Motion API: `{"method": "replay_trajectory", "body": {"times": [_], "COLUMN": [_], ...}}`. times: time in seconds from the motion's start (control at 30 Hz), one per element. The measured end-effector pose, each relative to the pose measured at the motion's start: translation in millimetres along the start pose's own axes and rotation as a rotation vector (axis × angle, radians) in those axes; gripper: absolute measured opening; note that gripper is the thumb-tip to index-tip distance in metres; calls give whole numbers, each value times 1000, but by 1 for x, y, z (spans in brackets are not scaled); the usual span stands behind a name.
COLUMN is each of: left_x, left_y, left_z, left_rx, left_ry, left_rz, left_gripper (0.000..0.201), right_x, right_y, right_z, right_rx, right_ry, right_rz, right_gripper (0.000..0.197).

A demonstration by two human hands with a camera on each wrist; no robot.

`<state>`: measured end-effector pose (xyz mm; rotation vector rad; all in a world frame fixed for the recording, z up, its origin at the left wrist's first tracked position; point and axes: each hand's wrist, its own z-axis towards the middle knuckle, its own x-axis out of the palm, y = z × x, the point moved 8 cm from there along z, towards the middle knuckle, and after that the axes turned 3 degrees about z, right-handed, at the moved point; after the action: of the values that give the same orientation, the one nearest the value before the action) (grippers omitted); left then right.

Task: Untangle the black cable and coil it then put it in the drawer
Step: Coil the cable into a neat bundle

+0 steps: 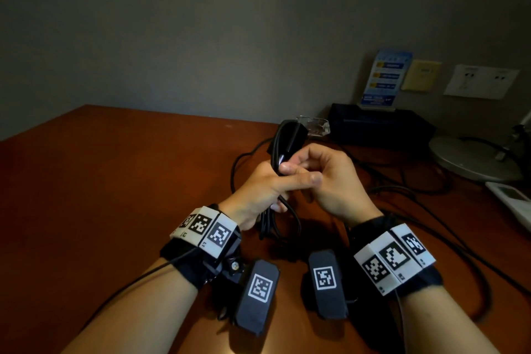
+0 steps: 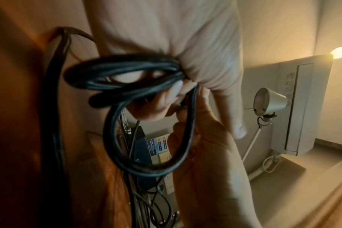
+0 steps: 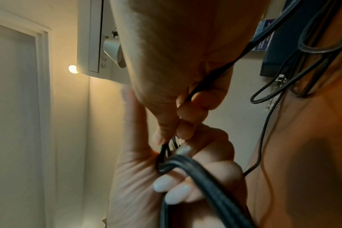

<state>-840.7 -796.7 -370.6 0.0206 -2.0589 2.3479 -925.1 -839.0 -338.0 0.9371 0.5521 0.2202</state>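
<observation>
The black cable (image 1: 287, 138) is gathered into a bundle of loops held above the brown wooden table (image 1: 115, 181). My left hand (image 1: 270, 181) grips the bundle round its middle; loops stick up above the fist and hang down below it. My right hand (image 1: 298, 172) pinches a strand at the top of the left fist. In the left wrist view the cable loops (image 2: 123, 72) run out of my left hand (image 2: 185, 69), and the right hand (image 2: 197, 138) holds another loop. The right wrist view shows the right fingers (image 3: 185, 123) pinching strands above the left hand (image 3: 176, 185). No drawer is in view.
Thin dark cables (image 1: 416, 190) trail over the table's right side. At the back right are a black box (image 1: 379, 123), a clear plastic object (image 1: 316, 125), a round lamp base (image 1: 474, 158) and a white device (image 1: 514, 204). Wall sockets (image 1: 479, 80) sit above them.
</observation>
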Motion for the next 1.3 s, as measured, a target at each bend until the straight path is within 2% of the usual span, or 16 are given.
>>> {"method": "replay_trajectory", "body": {"times": [0.1, 0.17, 0.23, 0.33, 0.47, 0.57, 0.63, 0.73, 0.83, 0.9, 0.97, 1.1, 1.2, 1.3], "left_x": [-1, -3, -7, -10, -23, -43, -54, -63, -66, -67, -69, -70, -73, -76], "left_y": [4, 3, 6, 14, 17, 16, 16, 14, 11, 11, 11, 10, 12, 15], "left_z": [2, 0, 0, 1, 4, 3, 3, 2, 0, -1, -1, -4, -5, -5], "left_rx": [-43, -52, -89, -161, -171, -136, -113, -81, -46, -31, -24, -20, -38, -51], "left_ry": [34, 27, -10, -67, -224, -377, -411, -445, -505, -538, -565, -618, -674, -705], "left_rz": [-85, -84, -70, -84, -115, -242, -297, -312, -308, -324, -366, -358, -369, -465], "left_gripper": [42, 30, 24, 29, 22, 30, 36, 39, 39, 40, 38, 25, 24, 13], "right_x": [-10, -17, -18, -15, -23, -32, -33, -27, 3, 16, 15, 17, 24, 31], "right_y": [-4, -3, 0, 1, -1, 9, 13, 8, -11, -19, -19, -13, -7, 1], "right_z": [0, 0, -1, 0, -1, -5, -7, -5, -6, -9, -7, -7, -8, -8], "right_rx": [18, 4, -8, 5, -4, -108, -144, -70, 155, 214, 170, 100, 42, -23], "right_ry": [-120, -196, -205, -184, -232, -322, -328, -236, 96, 202, 182, 213, 257, 290], "right_rz": [-32, -58, -92, -134, -222, -320, -332, -260, -107, -87, -147, -109, -100, -105], "right_gripper": [24, 33, 35, 33, 22, 21, 24, 21, 19, 23, 20, 11, 13, 16]}}
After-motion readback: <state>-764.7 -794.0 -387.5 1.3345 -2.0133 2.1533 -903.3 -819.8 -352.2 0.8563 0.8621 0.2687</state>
